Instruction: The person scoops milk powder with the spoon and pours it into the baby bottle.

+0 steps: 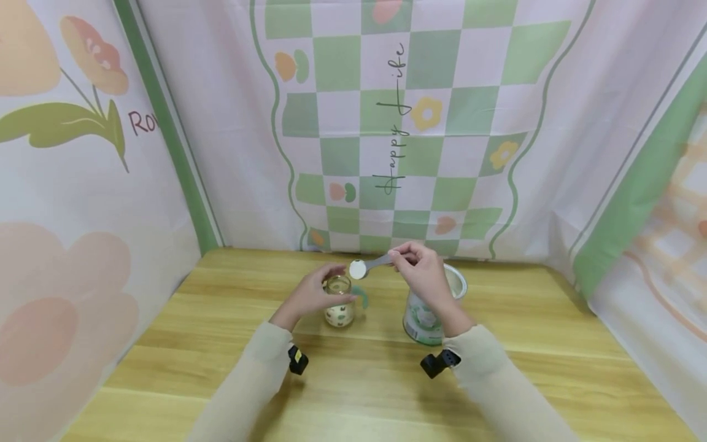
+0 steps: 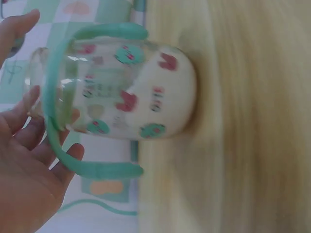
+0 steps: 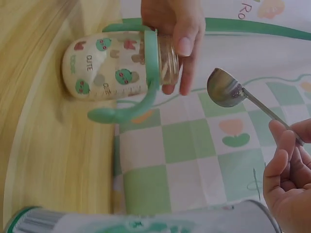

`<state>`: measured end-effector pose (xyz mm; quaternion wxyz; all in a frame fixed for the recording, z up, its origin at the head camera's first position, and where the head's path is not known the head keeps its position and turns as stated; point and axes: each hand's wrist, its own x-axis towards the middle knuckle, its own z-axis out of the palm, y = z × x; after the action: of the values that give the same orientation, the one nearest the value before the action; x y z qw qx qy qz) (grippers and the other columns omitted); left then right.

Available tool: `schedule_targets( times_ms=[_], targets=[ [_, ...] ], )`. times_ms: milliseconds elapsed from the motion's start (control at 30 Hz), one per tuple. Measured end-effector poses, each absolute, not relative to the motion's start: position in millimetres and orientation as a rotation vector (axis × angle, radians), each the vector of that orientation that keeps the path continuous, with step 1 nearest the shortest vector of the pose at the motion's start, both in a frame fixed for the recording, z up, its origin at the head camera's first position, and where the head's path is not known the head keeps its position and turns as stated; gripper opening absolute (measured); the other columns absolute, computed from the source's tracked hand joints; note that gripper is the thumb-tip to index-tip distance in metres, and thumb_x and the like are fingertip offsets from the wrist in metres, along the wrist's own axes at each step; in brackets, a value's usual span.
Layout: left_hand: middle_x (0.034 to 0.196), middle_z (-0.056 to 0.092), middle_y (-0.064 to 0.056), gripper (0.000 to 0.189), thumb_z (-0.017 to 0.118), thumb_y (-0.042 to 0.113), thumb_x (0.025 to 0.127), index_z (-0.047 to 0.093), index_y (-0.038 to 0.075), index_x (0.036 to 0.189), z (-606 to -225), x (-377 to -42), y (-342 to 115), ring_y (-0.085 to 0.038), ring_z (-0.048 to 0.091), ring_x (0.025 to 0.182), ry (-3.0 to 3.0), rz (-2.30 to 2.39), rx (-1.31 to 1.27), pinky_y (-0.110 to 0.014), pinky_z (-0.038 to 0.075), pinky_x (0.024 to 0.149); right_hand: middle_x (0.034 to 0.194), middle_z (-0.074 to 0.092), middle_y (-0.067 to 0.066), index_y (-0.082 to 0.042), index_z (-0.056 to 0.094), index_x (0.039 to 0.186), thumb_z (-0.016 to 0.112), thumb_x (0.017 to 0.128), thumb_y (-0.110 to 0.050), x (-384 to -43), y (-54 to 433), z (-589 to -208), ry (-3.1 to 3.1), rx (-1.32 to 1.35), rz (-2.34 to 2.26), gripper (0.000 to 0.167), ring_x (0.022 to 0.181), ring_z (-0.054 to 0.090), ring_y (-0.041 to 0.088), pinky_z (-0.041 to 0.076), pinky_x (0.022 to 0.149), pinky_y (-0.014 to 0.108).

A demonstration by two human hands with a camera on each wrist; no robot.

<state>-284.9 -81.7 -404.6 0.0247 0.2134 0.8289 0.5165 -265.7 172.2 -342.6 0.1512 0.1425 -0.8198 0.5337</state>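
A clear baby bottle (image 1: 339,316) with a green two-handled collar (image 2: 109,170) stands uncapped on the table. White powder fills its lower part, sloping to one side in the left wrist view. My left hand (image 1: 309,296) holds the bottle around its neck, thumb on the near side and fingers behind. In my right hand (image 1: 422,276) the handle of a metal measuring spoon (image 3: 226,90) is pinched between thumb and fingers. White powder shows in its round bowl, which hovers just right of the bottle mouth, above it and apart from it.
An open milk powder can (image 1: 422,325) with a green and white label stands right of the bottle, partly under my right forearm. The wooden table (image 1: 353,393) ends at a patterned curtain (image 1: 339,153) behind. More curtains hang at both sides.
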Motion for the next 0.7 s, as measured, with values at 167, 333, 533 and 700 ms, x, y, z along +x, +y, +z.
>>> schedule_targets(
  times_ms=[167,333,533,700],
  targets=[
    [0.135,0.058,0.004,0.072,0.088,0.038,0.078,0.055,0.024,0.141,-411.8,-280.8,-86.7,-0.022,0.051,0.125,2.547,1.619,0.552,-0.050,0.040,0.106,0.083,0.073,0.009,-0.003,0.071,0.099,0.066,0.099,-0.021,-266.1,161.9,-344.6,-2.336,0.465,1.497,0.018,0.071,0.064,0.018,0.049,0.057,0.025],
    [0.130,0.060,0.000,0.077,0.086,0.044,0.078,0.053,0.020,0.143,-419.2,-280.0,-89.4,-0.023,0.055,0.119,2.553,1.595,0.518,-0.050,0.044,0.103,0.078,0.072,0.002,-0.005,0.071,0.097,0.067,0.099,-0.021,-266.3,152.2,-348.0,-2.312,0.527,1.455,0.017,0.064,0.061,0.018,0.045,0.053,0.026],
    [0.136,0.059,-0.001,0.080,0.085,0.046,0.079,0.050,0.019,0.146,-427.6,-280.9,-92.5,-0.024,0.054,0.125,2.584,1.544,0.535,-0.051,0.041,0.107,0.077,0.071,-0.003,-0.009,0.070,0.096,0.066,0.100,-0.022,-265.5,143.8,-353.8,-2.313,0.565,1.379,0.014,0.064,0.061,0.016,0.046,0.053,0.027],
    [0.136,0.059,0.000,0.079,0.084,0.047,0.080,0.050,0.020,0.146,-430.0,-280.4,-94.0,-0.024,0.054,0.126,2.589,1.547,0.538,-0.052,0.040,0.107,0.076,0.071,-0.006,-0.011,0.070,0.096,0.065,0.100,-0.023,-265.1,139.6,-359.3,-2.303,0.577,1.362,0.013,0.063,0.061,0.015,0.046,0.052,0.028]
  ],
)
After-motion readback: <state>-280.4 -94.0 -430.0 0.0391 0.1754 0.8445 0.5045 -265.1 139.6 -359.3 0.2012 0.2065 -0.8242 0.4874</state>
